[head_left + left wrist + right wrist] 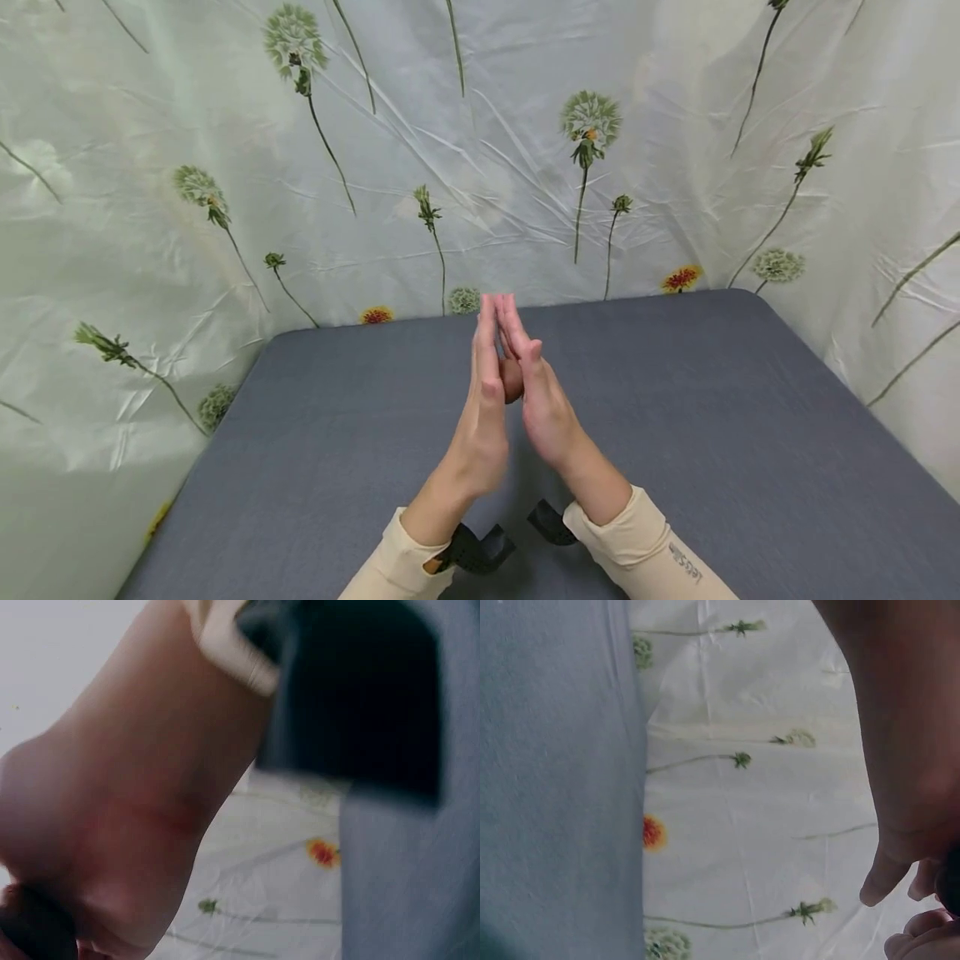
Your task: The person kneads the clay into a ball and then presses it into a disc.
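Clearly the largest thing is the pale flower-printed sheet (495, 150), which hangs beyond both hands and along either side of them, perhaps put there to screen off the surroundings. Below the hands and spreading out to each side is the grey counter (337, 433), with its far edge past the fingertips. Nearer the body than the hands come the cream sleeves (645, 542), folded back at the wrists, probably to keep the cloth off the skin and the straps. The left hand (480, 417) and the right hand (551, 408) are set palm to palm over the counter, fingers straight and pointing away from the body, neither one curled; the tips lean close together while the heels stand apart. On the inner side of each wrist sits a black strap (480, 554), likely part of the camera mount. Smallest is the brown round object (512, 382), caught between the two hands at about the base of the fingers, seemingly kept from dropping by pressure from both sides alone; whether it is a ball or something egg-shaped, I cannot tell.
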Demonstrator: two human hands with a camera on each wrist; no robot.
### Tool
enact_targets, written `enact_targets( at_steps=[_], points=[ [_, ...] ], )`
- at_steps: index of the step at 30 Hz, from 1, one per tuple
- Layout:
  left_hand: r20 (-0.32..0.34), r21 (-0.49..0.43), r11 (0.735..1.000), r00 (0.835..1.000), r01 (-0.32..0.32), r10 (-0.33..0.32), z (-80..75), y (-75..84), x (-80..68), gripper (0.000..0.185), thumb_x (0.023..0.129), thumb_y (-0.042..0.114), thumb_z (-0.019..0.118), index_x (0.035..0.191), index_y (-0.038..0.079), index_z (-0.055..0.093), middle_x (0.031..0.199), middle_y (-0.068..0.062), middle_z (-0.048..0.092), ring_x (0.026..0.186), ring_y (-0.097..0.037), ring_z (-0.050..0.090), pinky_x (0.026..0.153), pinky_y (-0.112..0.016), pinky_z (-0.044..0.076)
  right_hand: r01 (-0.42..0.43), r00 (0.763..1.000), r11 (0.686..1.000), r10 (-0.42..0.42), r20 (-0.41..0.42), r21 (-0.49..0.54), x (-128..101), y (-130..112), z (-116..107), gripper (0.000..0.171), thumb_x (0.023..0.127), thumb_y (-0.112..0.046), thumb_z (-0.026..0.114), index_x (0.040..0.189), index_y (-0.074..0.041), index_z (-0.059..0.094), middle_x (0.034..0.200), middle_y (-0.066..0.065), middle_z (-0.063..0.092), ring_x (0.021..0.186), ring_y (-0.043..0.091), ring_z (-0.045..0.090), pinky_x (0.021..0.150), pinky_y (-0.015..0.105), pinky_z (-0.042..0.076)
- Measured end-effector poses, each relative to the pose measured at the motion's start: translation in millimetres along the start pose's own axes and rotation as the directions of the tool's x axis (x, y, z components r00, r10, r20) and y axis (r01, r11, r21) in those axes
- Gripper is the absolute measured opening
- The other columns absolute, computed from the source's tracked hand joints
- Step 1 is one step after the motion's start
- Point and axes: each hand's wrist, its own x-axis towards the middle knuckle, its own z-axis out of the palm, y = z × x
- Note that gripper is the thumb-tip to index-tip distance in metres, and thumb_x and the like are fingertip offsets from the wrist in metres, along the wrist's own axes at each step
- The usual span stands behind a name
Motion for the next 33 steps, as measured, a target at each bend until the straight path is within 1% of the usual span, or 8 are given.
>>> enact_targets(
  at_steps=[5,7,9,12,15,19,26,33],
  points=[
    [-0.117,-0.088,0.995,0.991,0.056,-0.066,-21.6,-2.0,7.5,0.097,0.101,0.086,0.009,0.174,0.024,-0.01,0.182,0.001,-0.007,0.17,-0.026,-0.006,0.132,-0.067,0.004,0.008,0.998,1.0,-0.007,0.062,-0.013,-4,4,19,0.083,0.113,-0.063,0.005,0.172,-0.005,-0.001,0.182,0.01,0.007,0.169,0.032,0.009,0.134,0.025,0.013],
    [-0.162,-0.121,0.989,0.981,0.09,-0.109,-31.9,-4.1,9.5,0.101,0.097,0.091,0.012,0.174,0.028,-0.009,0.182,0.003,-0.004,0.17,-0.026,-0.002,0.13,-0.054,0.026,-0.001,0.996,1.0,0.003,0.094,-0.021,-7,3,28,0.079,0.115,-0.059,0.005,0.172,-0.006,-0.001,0.182,0.009,0.006,0.169,0.03,0.006,0.136,0.037,0.01],
    [-0.188,-0.149,0.981,0.971,0.12,-0.148,-39.8,-6.6,11.2,0.103,0.095,0.093,0.015,0.174,0.031,-0.008,0.182,0.005,-0.002,0.169,-0.028,0.006,0.11,-0.036,0.049,-0.013,0.993,1.0,0.015,0.116,-0.022,-9,0,35,0.076,0.115,-0.058,0.005,0.173,-0.008,0.001,0.183,0.004,0.005,0.17,0.025,0.003,0.136,0.043,0.007],
    [-0.193,-0.18,0.971,0.962,0.156,-0.191,-43.4,-12.3,11.9,0.104,0.093,0.095,0.018,0.173,0.034,-0.008,0.182,0.007,0.0,0.163,-0.031,0.023,0.063,-0.024,0.047,0.006,0.994,0.999,-0.002,0.108,-0.036,-10,-3,37,0.075,0.115,-0.057,0.006,0.173,-0.008,0.006,0.183,0.001,0.006,0.17,0.021,-0.001,0.136,0.035,0.005],
    [-0.159,-0.175,0.97,0.968,0.167,-0.195,-34.3,-17.7,10.9,0.099,0.097,0.091,0.016,0.174,0.033,-0.007,0.182,0.004,0.0,0.164,-0.029,0.022,0.092,-0.033,0.055,0.062,0.996,0.996,-0.058,0.061,-0.064,-9,-7,31,0.078,0.115,-0.058,0.006,0.172,-0.005,0.011,0.182,0.006,0.01,0.169,0.018,0.0,0.133,0.021,0.006],
    [-0.094,-0.086,0.987,0.985,0.136,-0.144,-11.8,-19.8,4.8,0.086,0.105,0.079,0.009,0.174,0.03,-0.006,0.182,0.002,-0.004,0.165,-0.025,0.014,0.13,-0.064,0.019,0.083,0.996,0.995,-0.084,-0.009,-0.06,-4,-10,15,0.084,0.113,-0.065,0.007,0.172,-0.006,0.01,0.182,0.011,0.011,0.165,0.016,0.022,0.126,0.015,0.023],
    [-0.103,-0.023,0.998,0.992,0.066,-0.068,0.1,-8.4,-0.9,0.084,0.107,0.075,0.005,0.174,0.025,-0.005,0.182,0.004,-0.006,0.17,-0.022,-0.003,0.132,-0.068,0.006,-0.013,1.0,1.0,0.013,0.008,0.002,-1,-2,4,0.089,0.109,-0.071,0.006,0.173,-0.01,0.001,0.183,0.006,0.007,0.17,0.028,0.006,0.127,0.011,0.016],
    [-0.195,-0.073,0.995,0.978,0.064,-0.077,-21.4,0.0,7.8,0.096,0.101,0.086,0.008,0.174,0.026,-0.005,0.182,0.005,0.0,0.164,-0.017,0.024,0.122,-0.03,0.038,-0.061,0.995,0.997,0.064,0.073,-0.044,-12,8,29,0.072,0.116,-0.053,0.003,0.173,-0.008,0.005,0.182,0.007,0.007,0.169,0.026,0.005,0.128,0.015,0.015]
  ],
)
